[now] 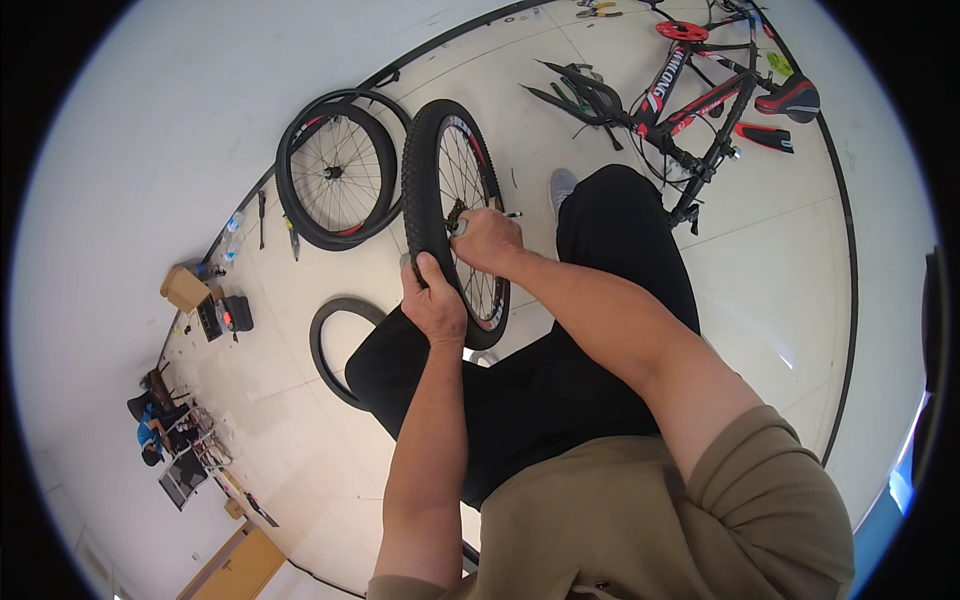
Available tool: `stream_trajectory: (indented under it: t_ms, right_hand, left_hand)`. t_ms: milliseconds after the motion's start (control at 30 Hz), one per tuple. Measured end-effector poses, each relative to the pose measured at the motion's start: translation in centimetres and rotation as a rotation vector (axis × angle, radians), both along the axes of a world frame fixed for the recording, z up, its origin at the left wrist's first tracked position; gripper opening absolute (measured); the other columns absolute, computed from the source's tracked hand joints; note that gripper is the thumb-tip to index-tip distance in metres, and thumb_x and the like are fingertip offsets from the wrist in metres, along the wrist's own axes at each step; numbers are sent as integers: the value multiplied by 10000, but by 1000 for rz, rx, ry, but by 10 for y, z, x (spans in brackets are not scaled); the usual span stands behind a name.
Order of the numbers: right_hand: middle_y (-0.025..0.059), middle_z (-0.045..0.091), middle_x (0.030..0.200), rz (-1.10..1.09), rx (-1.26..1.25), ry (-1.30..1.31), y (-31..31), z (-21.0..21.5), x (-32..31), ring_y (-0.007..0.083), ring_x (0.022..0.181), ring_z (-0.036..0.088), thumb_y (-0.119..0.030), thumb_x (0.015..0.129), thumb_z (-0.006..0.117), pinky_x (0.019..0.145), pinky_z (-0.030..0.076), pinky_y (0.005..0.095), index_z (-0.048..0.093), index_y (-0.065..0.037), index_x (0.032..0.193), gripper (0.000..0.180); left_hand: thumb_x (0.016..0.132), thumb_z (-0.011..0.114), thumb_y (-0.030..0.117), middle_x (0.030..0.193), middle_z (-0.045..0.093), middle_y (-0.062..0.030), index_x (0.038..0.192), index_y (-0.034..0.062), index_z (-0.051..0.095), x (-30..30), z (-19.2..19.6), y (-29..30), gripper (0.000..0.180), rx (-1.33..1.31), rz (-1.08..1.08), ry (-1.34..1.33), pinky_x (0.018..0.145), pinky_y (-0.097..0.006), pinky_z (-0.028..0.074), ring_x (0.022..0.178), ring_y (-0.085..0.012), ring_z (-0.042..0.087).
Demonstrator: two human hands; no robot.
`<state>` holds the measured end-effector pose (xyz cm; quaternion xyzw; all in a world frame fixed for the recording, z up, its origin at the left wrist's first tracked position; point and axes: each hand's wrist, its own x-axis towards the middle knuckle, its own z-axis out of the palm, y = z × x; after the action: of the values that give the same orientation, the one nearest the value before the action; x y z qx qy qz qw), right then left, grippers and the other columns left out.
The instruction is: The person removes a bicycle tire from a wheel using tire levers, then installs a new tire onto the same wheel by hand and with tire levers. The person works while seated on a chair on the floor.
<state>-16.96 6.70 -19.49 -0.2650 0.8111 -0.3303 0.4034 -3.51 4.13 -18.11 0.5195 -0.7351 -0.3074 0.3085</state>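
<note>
A bicycle wheel with a knobby black tyre and red-and-white rim markings stands upright between my legs. Low on the tyre's near side, my left hand is closed with the thumb on the tread. My right hand is closed at the hub, fingers curled around something that I cannot make out; a small grey part shows by its fingertips. A thin rod with a dark tip sticks out to the right of the hub. The sprocket is partly hidden behind the hand.
Another spoked wheel and loose tyres lie at the left; a separate tyre rests by my knee. A bicycle frame lies at the far right. An open cardboard box and a tool case stand along the left wall.
</note>
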Motion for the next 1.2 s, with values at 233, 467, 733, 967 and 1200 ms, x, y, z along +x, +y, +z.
stream_trajectory:
  t_ms: [233,467,733,967,1200]
  right_hand:
    - [219,736,1021,99,-85,52,0,4,-19,386,1000,705,-208,741,643,909,544,468,763,-64,980,304]
    - [209,743,991,328,-122,129,-4,0,-29,375,988,710,-247,739,668,897,549,473,775,-86,1019,340]
    - [241,743,926,617,-151,404,-8,7,-50,374,894,742,-156,771,577,815,575,466,761,-24,917,269]
    - [238,743,918,649,-101,399,-8,7,-53,369,896,742,-154,768,599,805,579,455,760,1,876,248]
    - [201,747,855,779,-109,447,4,17,-46,355,822,743,-158,762,613,755,578,458,757,-24,829,208]
  left_hand:
    - [1058,534,403,887,672,-116,1094,-35,654,5,7,3,456,65,20,11,774,-342,492,815,-204,593]
    - [1072,510,376,857,650,-82,1059,-36,637,26,3,5,431,86,11,19,745,-323,480,790,-163,563]
    - [1076,504,381,776,559,-15,985,-28,613,36,14,-11,433,240,-130,-5,680,-288,424,723,-120,464]
    - [1072,502,360,800,622,-35,1022,-33,657,30,10,-10,425,204,-96,8,674,-300,443,727,-127,504]
    - [1067,517,345,772,619,-23,976,-36,670,23,12,-19,421,176,-71,33,656,-292,435,714,-110,492]
